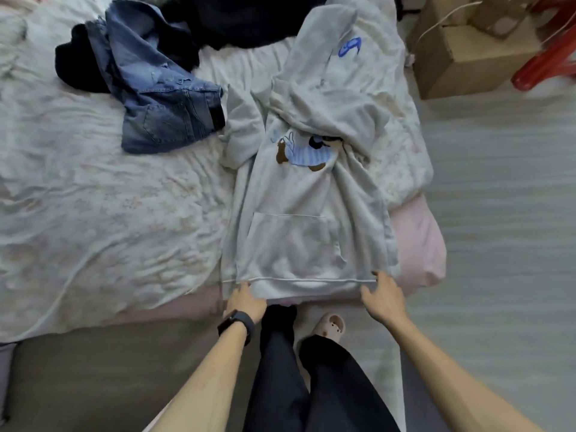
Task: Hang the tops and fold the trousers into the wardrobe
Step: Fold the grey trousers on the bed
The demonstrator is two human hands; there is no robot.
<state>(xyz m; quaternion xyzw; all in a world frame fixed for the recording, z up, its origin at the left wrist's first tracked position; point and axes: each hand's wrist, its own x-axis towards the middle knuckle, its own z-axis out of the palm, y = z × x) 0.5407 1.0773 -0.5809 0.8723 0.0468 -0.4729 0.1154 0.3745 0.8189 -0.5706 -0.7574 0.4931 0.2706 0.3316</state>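
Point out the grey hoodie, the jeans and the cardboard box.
grey hoodie (299,194): head view, front panel above the pouch pocket.
jeans (162,123): head view, back pocket.
cardboard box (467,70): head view, near side wall.

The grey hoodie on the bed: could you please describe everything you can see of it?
The grey hoodie looks like soft fleece, with a front pocket, a ribbed hem and a blue-and-brown cartoon print on the chest. It lies front up by the right edge of the bed, hem toward the person, its upper part crumpled over the print, one sleeve bunched beside the jeans. The left hand meets the hem's left corner; the right hand, fingers spread, touches its right corner.
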